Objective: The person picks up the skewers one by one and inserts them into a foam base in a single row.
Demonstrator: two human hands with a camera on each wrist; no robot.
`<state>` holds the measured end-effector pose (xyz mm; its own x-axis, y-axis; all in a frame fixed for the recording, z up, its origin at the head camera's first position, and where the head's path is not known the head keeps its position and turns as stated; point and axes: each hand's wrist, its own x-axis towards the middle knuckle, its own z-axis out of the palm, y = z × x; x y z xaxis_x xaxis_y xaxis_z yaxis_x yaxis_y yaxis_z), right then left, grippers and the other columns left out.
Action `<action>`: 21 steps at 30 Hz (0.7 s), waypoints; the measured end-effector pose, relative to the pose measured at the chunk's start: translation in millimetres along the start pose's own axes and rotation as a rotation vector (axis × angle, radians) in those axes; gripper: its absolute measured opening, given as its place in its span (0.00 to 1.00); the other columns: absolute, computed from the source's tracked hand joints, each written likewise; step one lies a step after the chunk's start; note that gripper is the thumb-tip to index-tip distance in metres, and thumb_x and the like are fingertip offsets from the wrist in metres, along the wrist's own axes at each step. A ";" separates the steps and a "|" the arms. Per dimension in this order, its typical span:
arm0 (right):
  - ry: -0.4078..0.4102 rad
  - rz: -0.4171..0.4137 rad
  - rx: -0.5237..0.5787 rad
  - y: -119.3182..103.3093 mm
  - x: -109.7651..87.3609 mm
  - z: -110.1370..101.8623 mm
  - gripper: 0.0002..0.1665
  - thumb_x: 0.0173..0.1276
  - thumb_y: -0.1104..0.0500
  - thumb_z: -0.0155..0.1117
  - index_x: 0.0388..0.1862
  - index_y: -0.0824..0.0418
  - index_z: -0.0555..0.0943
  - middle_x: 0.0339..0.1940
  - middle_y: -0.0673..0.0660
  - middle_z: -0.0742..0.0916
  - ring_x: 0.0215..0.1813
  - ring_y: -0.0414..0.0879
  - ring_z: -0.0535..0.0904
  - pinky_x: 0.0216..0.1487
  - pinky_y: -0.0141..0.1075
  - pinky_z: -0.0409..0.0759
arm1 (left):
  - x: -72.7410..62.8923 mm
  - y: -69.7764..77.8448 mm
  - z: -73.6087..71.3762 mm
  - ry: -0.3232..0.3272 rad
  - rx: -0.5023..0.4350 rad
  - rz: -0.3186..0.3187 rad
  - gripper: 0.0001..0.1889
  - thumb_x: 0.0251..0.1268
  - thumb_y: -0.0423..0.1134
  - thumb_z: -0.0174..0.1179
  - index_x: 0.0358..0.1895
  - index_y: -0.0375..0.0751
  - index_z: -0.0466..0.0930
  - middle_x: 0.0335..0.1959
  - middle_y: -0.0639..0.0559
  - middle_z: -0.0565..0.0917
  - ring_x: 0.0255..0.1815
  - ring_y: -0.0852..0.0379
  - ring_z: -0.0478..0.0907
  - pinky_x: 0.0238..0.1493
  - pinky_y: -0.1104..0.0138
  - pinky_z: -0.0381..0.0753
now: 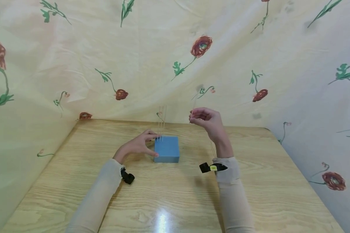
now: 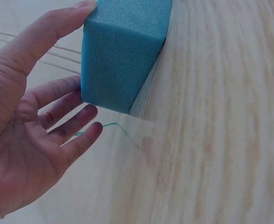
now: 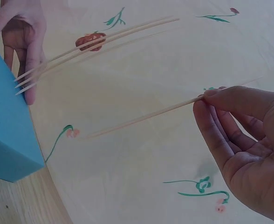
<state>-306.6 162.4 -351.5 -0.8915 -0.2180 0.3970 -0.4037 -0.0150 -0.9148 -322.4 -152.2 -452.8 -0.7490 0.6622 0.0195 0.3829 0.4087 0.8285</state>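
Observation:
A blue foam block [image 1: 167, 148] lies on the wooden table. Three thin wooden skewers [image 3: 99, 45] stand up from its top, close to its far left corner. My left hand [image 1: 138, 144] steadies the block from the left, thumb at the near edge and index finger toward the far edge; the other fingers [image 2: 76, 123] are spread beside it. To the right and above the block, my right hand [image 1: 208, 121] pinches another wooden skewer [image 3: 151, 114] between thumb and index fingertip. In the right wrist view this skewer slants, apart from the block.
More thin sticks [image 1: 213, 149] lie on the table, partly hidden by my right wrist. Behind the table [image 1: 169, 191] and along its sides hangs a pale cloth [image 1: 151, 48] printed with red flowers. Black straps with small devices [image 1: 213, 167] sit on both sleeves.

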 end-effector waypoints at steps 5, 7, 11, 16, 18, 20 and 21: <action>-0.008 0.002 -0.022 3.0 1.1 5.1 0.15 0.64 0.73 0.71 0.49 0.76 0.82 0.38 0.50 0.89 0.40 0.43 0.86 0.45 0.34 0.86 | 0.8 -1.2 0.2 0.000 0.003 -0.007 0.48 0.57 0.46 0.77 0.79 0.41 0.62 0.65 0.44 0.65 0.69 0.43 0.65 0.72 0.43 0.66; -0.013 0.005 -0.032 5.0 1.9 7.0 0.17 0.64 0.72 0.71 0.50 0.79 0.81 0.38 0.50 0.88 0.40 0.43 0.86 0.45 0.33 0.86 | 0.3 -0.7 0.1 0.001 -0.002 -0.005 0.48 0.57 0.45 0.77 0.79 0.41 0.62 0.65 0.44 0.65 0.70 0.41 0.65 0.72 0.43 0.66; -0.020 0.024 -0.051 8.0 2.7 11.4 0.18 0.65 0.71 0.71 0.51 0.79 0.80 0.39 0.50 0.88 0.42 0.43 0.85 0.46 0.32 0.85 | -1.8 1.5 -0.5 -0.005 -0.006 0.004 0.48 0.57 0.46 0.77 0.79 0.40 0.61 0.66 0.42 0.64 0.74 0.36 0.62 0.74 0.39 0.61; -0.010 0.055 -0.074 10.3 2.5 17.6 0.16 0.65 0.69 0.72 0.50 0.75 0.82 0.39 0.50 0.88 0.44 0.43 0.86 0.47 0.32 0.85 | -3.0 3.2 -0.2 -0.007 -0.001 -0.011 0.48 0.57 0.46 0.77 0.80 0.41 0.61 0.69 0.41 0.63 0.75 0.35 0.61 0.73 0.38 0.62; -0.010 0.058 -0.079 11.9 3.1 20.1 0.15 0.66 0.69 0.72 0.50 0.74 0.83 0.39 0.50 0.88 0.45 0.43 0.86 0.48 0.32 0.85 | -2.6 3.0 0.3 -0.005 -0.009 -0.030 0.48 0.57 0.46 0.77 0.80 0.44 0.61 0.70 0.42 0.62 0.75 0.36 0.61 0.73 0.40 0.63; -0.015 0.053 -0.083 13.8 4.0 22.9 0.15 0.66 0.69 0.72 0.50 0.75 0.82 0.39 0.49 0.87 0.45 0.43 0.86 0.48 0.32 0.85 | -2.3 2.5 0.5 -0.003 -0.015 -0.041 0.48 0.57 0.45 0.78 0.80 0.45 0.61 0.70 0.42 0.62 0.75 0.37 0.61 0.72 0.41 0.64; -0.018 0.049 -0.079 14.9 4.6 24.3 0.15 0.66 0.69 0.72 0.49 0.75 0.82 0.39 0.49 0.88 0.45 0.43 0.85 0.48 0.32 0.85 | -2.1 2.2 0.6 -0.004 -0.014 -0.042 0.48 0.57 0.45 0.77 0.80 0.45 0.61 0.71 0.42 0.62 0.75 0.37 0.61 0.72 0.41 0.64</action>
<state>-311.7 137.4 -365.2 -0.9072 -0.2342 0.3495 -0.3750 0.0732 -0.9241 -319.6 -152.3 -451.4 -0.7623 0.6470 -0.0173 0.3437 0.4273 0.8362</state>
